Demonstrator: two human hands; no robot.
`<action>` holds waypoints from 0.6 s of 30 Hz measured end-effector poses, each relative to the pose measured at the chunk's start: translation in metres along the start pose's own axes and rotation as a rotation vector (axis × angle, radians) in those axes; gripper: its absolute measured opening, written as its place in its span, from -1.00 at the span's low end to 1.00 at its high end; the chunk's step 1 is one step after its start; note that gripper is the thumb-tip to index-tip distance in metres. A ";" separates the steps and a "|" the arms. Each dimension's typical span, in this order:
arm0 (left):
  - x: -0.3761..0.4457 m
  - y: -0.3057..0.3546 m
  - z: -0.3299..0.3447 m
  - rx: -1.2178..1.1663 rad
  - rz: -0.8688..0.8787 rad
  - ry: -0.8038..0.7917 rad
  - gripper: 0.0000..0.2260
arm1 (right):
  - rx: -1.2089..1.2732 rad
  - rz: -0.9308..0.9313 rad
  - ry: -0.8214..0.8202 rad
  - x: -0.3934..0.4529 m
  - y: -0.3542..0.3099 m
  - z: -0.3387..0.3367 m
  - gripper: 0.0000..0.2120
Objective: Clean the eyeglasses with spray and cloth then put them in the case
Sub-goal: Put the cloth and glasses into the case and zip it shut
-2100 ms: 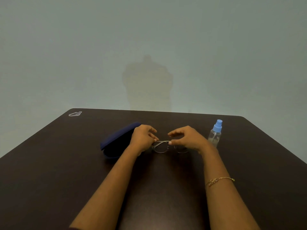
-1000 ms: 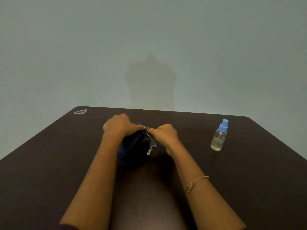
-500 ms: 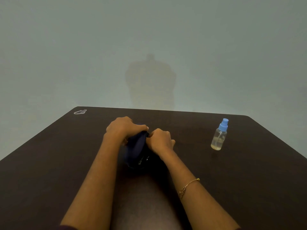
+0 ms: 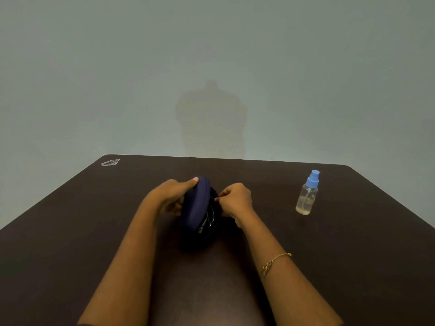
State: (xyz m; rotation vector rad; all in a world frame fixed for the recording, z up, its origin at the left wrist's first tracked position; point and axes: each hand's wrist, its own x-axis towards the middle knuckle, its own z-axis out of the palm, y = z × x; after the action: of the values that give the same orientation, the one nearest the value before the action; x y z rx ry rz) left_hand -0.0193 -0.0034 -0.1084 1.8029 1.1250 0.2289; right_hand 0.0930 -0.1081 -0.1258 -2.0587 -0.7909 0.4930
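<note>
A navy blue eyeglass case (image 4: 196, 208) stands partly open in the middle of the dark table (image 4: 70, 231). The eyeglasses (image 4: 209, 220) lie inside it, only a bit of frame showing through the gap. My left hand (image 4: 168, 196) grips the lid from the left, thumb along its top edge. My right hand (image 4: 236, 200) is curled at the case's right edge and pinches it near the opening. A clear spray bottle (image 4: 307, 195) with a blue cap stands upright to the right, apart from both hands. No cloth is in view.
A small clear plastic object (image 4: 110, 162) lies at the table's far left corner. The table's far edge meets a plain grey-green wall. A thin gold bracelet (image 4: 274, 263) sits on my right wrist.
The eyeglasses went from the table into the case. Both hands shifted left onto the case, and the lid has since been drawn further over the glasses.
</note>
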 end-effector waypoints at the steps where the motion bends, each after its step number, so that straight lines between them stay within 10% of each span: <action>1: 0.001 0.001 0.004 -0.053 0.011 -0.004 -0.37 | 0.017 -0.007 0.036 0.000 -0.001 -0.002 -0.93; 12: 0.005 0.022 0.036 -0.390 0.071 -0.007 -0.33 | 0.228 -0.084 0.185 0.003 -0.013 -0.017 -0.81; 18: 0.006 0.021 0.043 -0.432 0.056 -0.027 -0.37 | 0.511 0.030 -0.011 0.013 -0.005 -0.031 -0.78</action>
State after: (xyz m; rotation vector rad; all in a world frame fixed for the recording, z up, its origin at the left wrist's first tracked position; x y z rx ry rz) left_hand 0.0215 -0.0278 -0.1158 1.4486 0.9225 0.4435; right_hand 0.1192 -0.1148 -0.1048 -1.5957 -0.5671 0.6482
